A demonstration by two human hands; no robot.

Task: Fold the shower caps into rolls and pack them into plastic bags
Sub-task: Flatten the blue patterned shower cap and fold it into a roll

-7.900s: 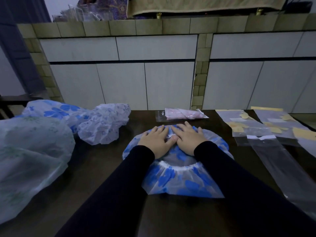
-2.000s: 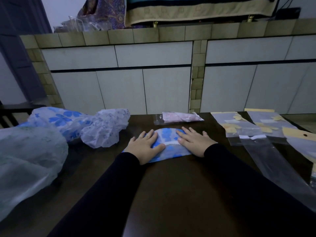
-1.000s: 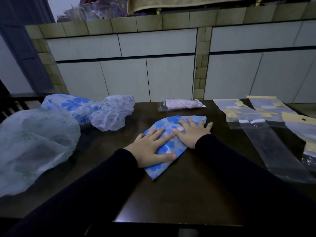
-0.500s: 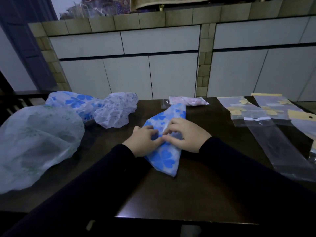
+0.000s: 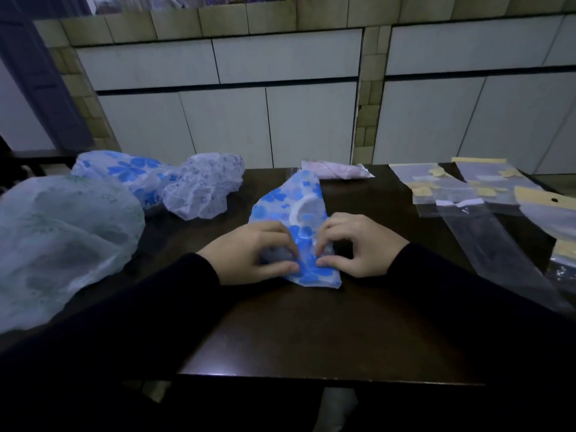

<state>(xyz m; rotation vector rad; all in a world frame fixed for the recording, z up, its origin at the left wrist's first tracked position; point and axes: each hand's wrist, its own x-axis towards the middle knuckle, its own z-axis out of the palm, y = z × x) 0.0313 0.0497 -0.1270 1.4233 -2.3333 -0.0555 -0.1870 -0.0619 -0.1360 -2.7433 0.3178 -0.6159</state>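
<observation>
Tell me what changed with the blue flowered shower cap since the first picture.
The blue flowered cap, first spread round and flat, is now folded into a narrow strip. The left hand and right hand, flat before, now pinch its near end. Other caps and bags stayed.

left hand (image 5: 249, 255): palm down, knuckles raised, fingers curled inward; thumb and fingertips meet at the near right of the hand, pinching the blue-flowered shower cap (image 5: 293, 207).
right hand (image 5: 358, 244): palm down, fingers arched and curled toward the left hand; thumb lies flat below them, pinching the same cap just left of its fingertips.
spacing: fingertips of the two hands near each other, not touching.
forearms: both in dark sleeves, converging from the near corners to the wrists.
</observation>
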